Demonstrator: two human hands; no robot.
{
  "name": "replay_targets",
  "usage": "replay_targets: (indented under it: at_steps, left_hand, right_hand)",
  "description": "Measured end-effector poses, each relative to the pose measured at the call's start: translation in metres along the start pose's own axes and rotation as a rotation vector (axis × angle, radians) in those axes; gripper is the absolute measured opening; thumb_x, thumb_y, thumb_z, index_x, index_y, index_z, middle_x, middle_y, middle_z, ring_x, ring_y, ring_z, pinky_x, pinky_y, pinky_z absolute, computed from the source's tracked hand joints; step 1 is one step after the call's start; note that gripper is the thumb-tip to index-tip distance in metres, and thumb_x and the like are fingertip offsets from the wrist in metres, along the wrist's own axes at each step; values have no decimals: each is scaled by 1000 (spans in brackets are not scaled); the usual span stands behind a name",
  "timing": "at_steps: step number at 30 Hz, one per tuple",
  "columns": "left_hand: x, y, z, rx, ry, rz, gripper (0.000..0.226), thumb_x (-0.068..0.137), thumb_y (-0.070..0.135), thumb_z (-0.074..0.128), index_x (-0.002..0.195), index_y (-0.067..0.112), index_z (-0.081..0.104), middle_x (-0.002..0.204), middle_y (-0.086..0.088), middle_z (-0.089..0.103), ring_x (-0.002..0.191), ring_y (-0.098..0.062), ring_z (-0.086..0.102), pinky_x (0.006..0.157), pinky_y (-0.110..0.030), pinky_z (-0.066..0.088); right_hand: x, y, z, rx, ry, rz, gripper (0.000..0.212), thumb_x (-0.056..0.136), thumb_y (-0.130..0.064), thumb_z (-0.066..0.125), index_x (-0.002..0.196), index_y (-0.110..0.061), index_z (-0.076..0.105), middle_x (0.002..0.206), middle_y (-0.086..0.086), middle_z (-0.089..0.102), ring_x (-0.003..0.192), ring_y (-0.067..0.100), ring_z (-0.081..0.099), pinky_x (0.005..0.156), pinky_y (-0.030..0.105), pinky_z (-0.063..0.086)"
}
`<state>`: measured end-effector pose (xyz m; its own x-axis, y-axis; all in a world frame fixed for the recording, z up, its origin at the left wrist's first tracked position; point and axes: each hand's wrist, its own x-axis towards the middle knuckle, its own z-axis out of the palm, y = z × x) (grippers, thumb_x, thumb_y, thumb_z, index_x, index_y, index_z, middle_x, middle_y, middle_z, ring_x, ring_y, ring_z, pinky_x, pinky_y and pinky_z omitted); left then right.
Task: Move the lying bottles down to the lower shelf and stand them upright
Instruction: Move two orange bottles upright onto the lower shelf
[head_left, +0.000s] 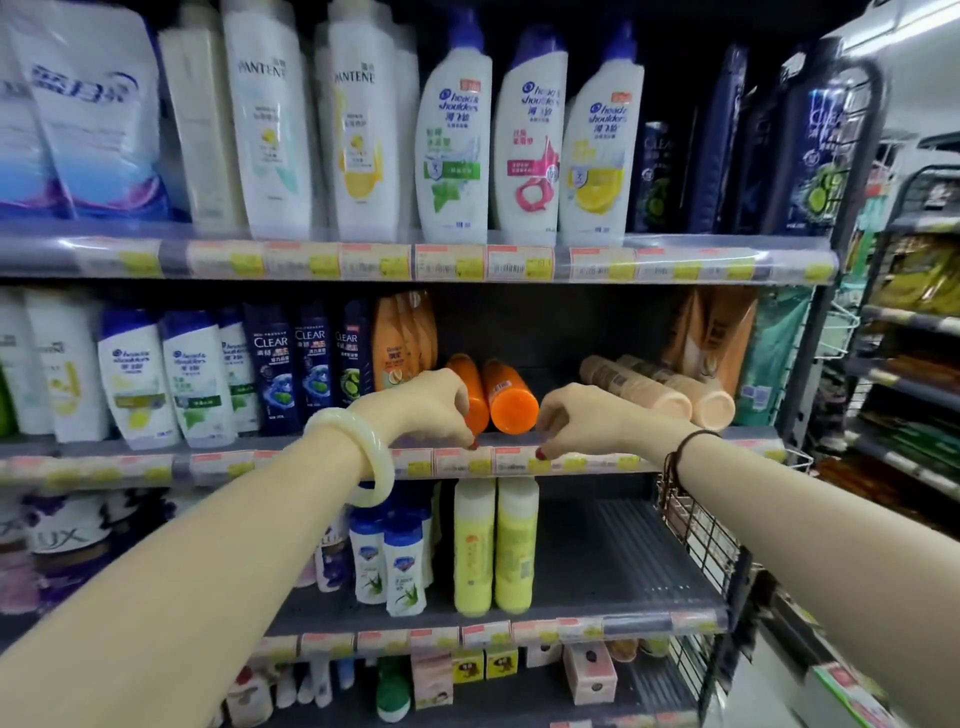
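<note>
Two orange bottles lie side by side on the middle shelf (597, 462), bases toward me: the left orange bottle (465, 376) and the right orange bottle (511, 400). My left hand (431, 405), with a pale bangle on its wrist, has its fingers curled over the front end of the left one. My right hand (571, 421) is curled just right of the right orange bottle's base, fingertips down on the price strip; whether it grips anything is unclear. Two beige bottles (660, 387) lie further right. The lower shelf (613, 566) is below.
Two yellow bottles (493, 543) and small white-and-blue bottles (387, 564) stand on the lower shelf's left half; bare shelf lies to their right. Upright orange bottles (402, 338) and dark Clear bottles (291, 364) stand left of my hands. A wire side basket (696, 525) hangs at the right.
</note>
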<state>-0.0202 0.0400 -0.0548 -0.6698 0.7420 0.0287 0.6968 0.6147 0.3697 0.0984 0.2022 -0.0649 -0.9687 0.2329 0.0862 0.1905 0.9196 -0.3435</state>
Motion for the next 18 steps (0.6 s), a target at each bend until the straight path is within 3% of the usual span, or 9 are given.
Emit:
replay_targets:
  at_steps: [4, 8, 13, 18]
  left_hand:
    - [12, -6, -10, -1, 53, -28, 49, 70, 22, 78, 114, 13, 58, 103, -7, 63, 85, -20, 61, 72, -32, 52]
    - [26, -11, -8, 11, 86, -15, 56, 72, 23, 77, 123, 12, 55, 118, -7, 58, 97, -19, 54, 78, -30, 46]
    - [44, -17, -4, -10, 88, 6, 69, 76, 22, 75, 137, 12, 45, 135, -9, 51, 116, -25, 53, 87, -30, 44]
    - [58, -27, 3, -48, 60, 12, 75, 78, 23, 73, 144, 18, 36, 147, -9, 41, 131, -28, 44, 100, -34, 40]
  right_hand:
    - [11, 1, -10, 28, 67, -10, 29, 72, -18, 74, 98, -11, 65, 95, 6, 69, 88, 22, 66, 75, 31, 54]
    - [22, 6, -9, 21, 94, -13, 36, 71, -20, 74, 103, -11, 61, 100, 8, 68, 90, 23, 64, 75, 32, 53]
    - [43, 14, -3, 78, 84, -12, 60, 73, -23, 75, 125, -15, 46, 106, -1, 55, 96, 18, 57, 80, 28, 47]
    - [60, 21, 4, 79, 35, -52, 73, 75, -28, 74, 138, -20, 37, 132, 6, 54, 116, 24, 55, 91, 29, 44]
